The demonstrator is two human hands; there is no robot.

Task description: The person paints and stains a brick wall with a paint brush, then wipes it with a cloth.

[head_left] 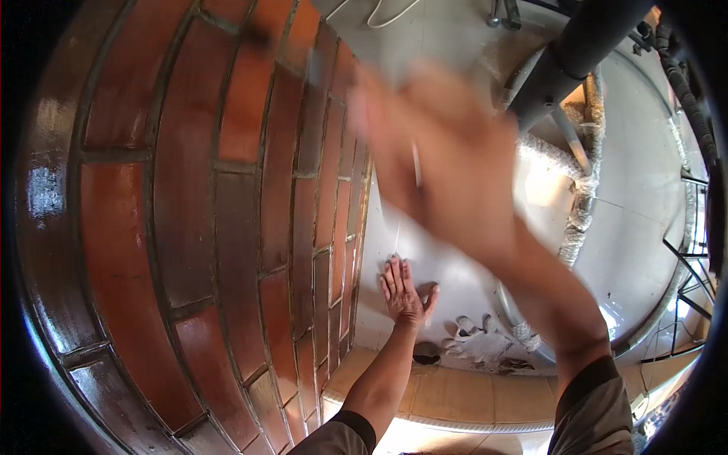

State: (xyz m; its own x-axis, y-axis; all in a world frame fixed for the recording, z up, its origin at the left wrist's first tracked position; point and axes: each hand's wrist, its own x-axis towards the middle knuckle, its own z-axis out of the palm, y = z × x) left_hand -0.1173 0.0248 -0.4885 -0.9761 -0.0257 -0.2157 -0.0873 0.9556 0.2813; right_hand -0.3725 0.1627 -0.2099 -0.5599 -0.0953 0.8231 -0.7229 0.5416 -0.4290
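Observation:
My left hand [406,294] lies flat with spread fingers on the pale grey surface [383,239] beside the brick wall [186,144]. Close to its right is a crumpled, dirty white work glove [479,339]. My right hand [447,152] is raised nearer the camera and smeared by motion, its fingers pointing toward the upper bricks. The fingers look closed, and a thin pale streak shows at the hand. A blurred greyish shape and a dark smudge lie beyond the fingertips, against the wall; I cannot tell what the hand holds. The bricks are reddish brown and glossy, with grey joints.
A thick black pole [576,64] slants across the upper right. Behind it stands a metal frame partly wrapped in whitish material [578,220]. A cardboard strip [462,398] runs along the near edge. Thin black metal bars [686,265] stand far right, and a white cable loops at the top.

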